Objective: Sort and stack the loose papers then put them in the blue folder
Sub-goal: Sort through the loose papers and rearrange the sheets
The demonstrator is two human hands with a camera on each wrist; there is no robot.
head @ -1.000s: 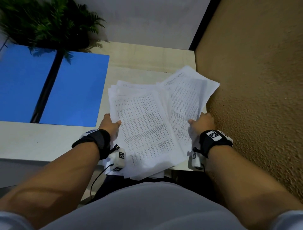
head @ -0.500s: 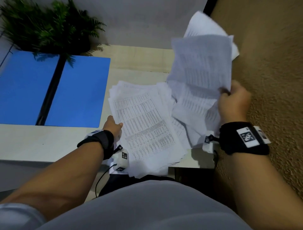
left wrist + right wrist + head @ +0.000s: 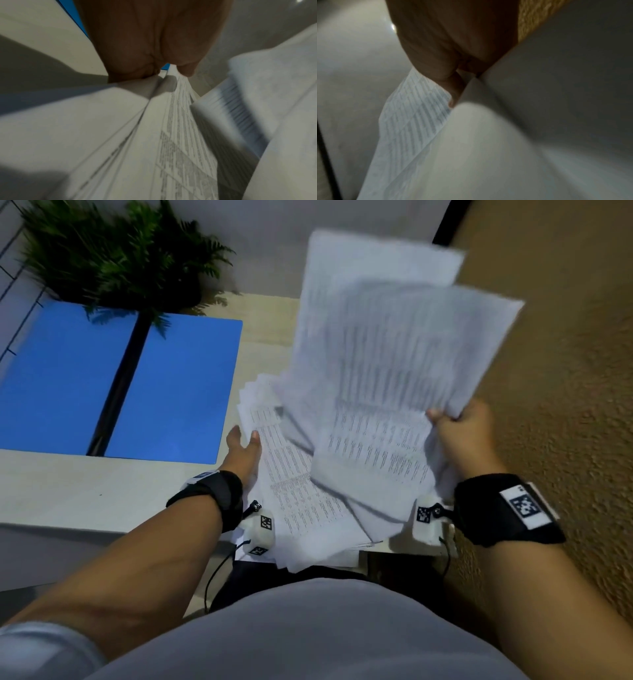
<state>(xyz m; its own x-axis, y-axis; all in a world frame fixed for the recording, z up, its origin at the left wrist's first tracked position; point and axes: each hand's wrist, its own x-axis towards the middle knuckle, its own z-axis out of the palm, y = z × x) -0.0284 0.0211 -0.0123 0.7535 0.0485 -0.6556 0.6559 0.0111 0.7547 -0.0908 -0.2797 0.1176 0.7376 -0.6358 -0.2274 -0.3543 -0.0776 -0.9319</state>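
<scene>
Right hand (image 3: 462, 436) pinches a sheaf of printed sheets (image 3: 383, 364) at its lower right edge, thumb on top, fingers curled underneath; the right wrist view shows the thumb (image 3: 452, 83) pressed on the paper edge. The sheaf is lifted off the table (image 3: 68, 494), tilted up and away from the person, motion-blurred, with sheets fanned unevenly. Left hand (image 3: 245, 446) lies on the left edge of the paper pile (image 3: 301, 501) left on the table, fingers fairly straight, thumb spread onto the top sheet; the left wrist view shows the hand (image 3: 150, 40) down against the pile's edge, not curled round it. The pile sits at the table's near edge, just right of the blue folder (image 3: 178, 392), partly under the lifted sheaf and overhanging toward the person. The folder lies open and flat, with a green plant (image 3: 113, 254) at its far edge.
</scene>
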